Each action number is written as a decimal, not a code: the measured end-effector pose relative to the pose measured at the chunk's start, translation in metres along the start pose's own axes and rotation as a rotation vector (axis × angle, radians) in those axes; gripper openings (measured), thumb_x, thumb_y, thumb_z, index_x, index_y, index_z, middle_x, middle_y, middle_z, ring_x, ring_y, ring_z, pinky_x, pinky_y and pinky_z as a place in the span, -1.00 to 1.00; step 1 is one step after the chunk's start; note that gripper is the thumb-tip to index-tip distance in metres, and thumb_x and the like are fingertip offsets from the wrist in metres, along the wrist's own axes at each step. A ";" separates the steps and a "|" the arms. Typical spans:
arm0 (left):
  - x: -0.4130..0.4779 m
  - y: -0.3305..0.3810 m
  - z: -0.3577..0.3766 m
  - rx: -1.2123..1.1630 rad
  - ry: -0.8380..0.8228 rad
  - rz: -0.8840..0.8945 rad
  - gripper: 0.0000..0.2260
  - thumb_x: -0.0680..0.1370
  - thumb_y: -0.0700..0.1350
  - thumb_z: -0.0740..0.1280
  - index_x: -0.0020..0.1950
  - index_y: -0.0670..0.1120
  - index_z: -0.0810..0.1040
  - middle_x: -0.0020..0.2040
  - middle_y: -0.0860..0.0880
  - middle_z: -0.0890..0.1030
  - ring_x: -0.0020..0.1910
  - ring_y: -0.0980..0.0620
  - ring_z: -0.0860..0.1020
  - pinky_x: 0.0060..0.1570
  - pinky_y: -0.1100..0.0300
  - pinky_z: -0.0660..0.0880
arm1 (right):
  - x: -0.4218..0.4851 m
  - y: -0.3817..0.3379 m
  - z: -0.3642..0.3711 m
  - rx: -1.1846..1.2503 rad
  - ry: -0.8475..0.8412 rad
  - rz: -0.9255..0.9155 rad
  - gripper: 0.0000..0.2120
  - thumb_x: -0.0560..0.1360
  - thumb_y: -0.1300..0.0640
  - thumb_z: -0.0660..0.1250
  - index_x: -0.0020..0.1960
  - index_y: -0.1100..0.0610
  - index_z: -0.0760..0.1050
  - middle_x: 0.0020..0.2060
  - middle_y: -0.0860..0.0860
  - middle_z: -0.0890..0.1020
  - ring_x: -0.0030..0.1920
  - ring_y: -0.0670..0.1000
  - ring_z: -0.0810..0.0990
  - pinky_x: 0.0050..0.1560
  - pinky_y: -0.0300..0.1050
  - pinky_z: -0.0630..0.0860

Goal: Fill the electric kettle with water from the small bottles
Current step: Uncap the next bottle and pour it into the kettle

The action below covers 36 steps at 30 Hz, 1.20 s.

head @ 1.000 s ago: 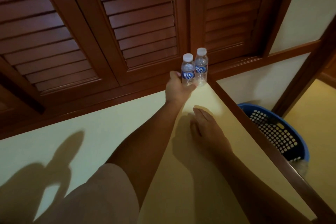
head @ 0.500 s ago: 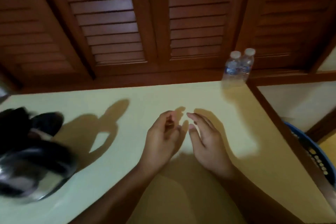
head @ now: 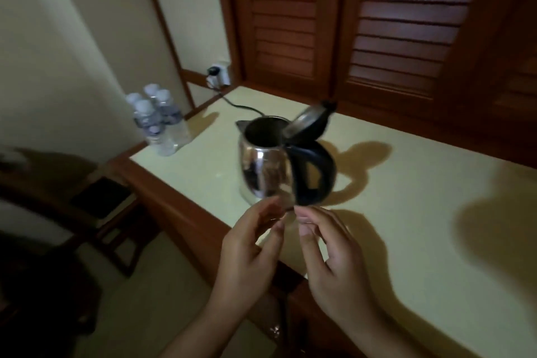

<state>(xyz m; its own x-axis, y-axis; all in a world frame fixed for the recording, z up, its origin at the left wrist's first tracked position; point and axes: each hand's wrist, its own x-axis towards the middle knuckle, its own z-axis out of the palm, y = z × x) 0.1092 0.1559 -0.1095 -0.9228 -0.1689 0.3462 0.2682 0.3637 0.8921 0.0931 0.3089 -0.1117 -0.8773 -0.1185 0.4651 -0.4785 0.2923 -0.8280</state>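
Kettle (head: 266, 160) mid-counter (head: 406, 212), lid (head: 308, 122) up; steel likely slick, best taken by the black handle (head: 315, 174). Bottles (head: 158, 122) far left by the wall: light, thin, probably squashy; grip mid-body. Cord (head: 241, 106) runs behind. Left hand (head: 247, 253) and right hand (head: 334, 261) near, loosely curled, empty.

1. My electric kettle (head: 263, 166) has a mirror-polished steel body, glossy enough to carry reflections.
2. Its handle (head: 315, 171) and raised lid (head: 309, 122) look like black plastic with a soft sheen.
3. The small bottles (head: 159, 122) are clear plastic with white caps.
4. The countertop (head: 406, 212) is smooth, pale and faintly satin.
5. The louvred shutters (head: 401, 23) are varnished reddish wood.
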 end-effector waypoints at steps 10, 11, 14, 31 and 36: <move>0.056 -0.042 -0.156 0.092 0.219 -0.009 -0.68 0.65 -0.22 0.39 0.39 -0.02 0.58 0.15 0.18 0.69 0.15 0.27 0.66 0.06 0.42 0.54 | 0.074 -0.084 0.150 0.160 -0.165 -0.084 -0.74 0.66 0.21 0.26 0.32 0.08 0.55 0.21 -0.12 0.62 0.28 -0.12 0.57 0.22 -0.31 0.47; 0.066 -0.048 -0.170 0.095 0.228 -0.009 -0.68 0.65 -0.22 0.39 0.40 -0.03 0.58 0.16 0.17 0.68 0.15 0.28 0.66 0.06 0.43 0.55 | 0.086 -0.089 0.166 0.131 -0.159 -0.095 -0.74 0.67 0.20 0.26 0.33 0.09 0.55 0.20 -0.12 0.62 0.26 -0.15 0.57 0.20 -0.34 0.46; 0.098 -0.068 -0.208 0.134 0.252 0.004 -0.69 0.66 -0.21 0.40 0.40 -0.02 0.58 0.19 0.13 0.68 0.16 0.29 0.65 0.10 0.40 0.55 | 0.126 -0.099 0.212 0.054 -0.142 -0.116 -0.74 0.67 0.14 0.25 0.33 0.10 0.56 0.17 -0.08 0.63 0.18 -0.19 0.57 0.13 -0.38 0.48; 0.175 -0.149 -0.279 0.068 0.222 -0.075 -0.63 0.59 -0.20 0.46 0.32 0.14 0.56 0.14 0.13 0.64 0.08 0.29 0.60 -0.03 0.38 0.51 | 0.252 -0.061 0.305 -0.526 -0.131 0.025 -0.65 0.47 -0.26 0.40 0.04 -0.01 0.49 -0.21 -0.03 0.64 -0.17 0.07 0.63 -0.18 -0.06 0.57; 0.168 -0.147 -0.262 0.103 0.030 -0.013 -0.30 0.44 0.05 0.63 0.49 0.20 0.37 0.41 0.16 0.47 0.41 0.21 0.43 0.32 0.27 0.43 | 0.217 -0.085 0.284 -0.394 -0.128 -0.002 -0.63 0.44 -0.27 0.46 -0.07 -0.03 0.44 -0.34 -0.12 0.54 -0.37 -0.15 0.51 -0.32 -0.14 0.47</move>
<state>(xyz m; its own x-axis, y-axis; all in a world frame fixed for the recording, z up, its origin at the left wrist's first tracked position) -0.0130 -0.1658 -0.1064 -0.9171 -0.2005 0.3447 0.2251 0.4532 0.8625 -0.0679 -0.0107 -0.0294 -0.8859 -0.2296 0.4032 -0.4511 0.6297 -0.6325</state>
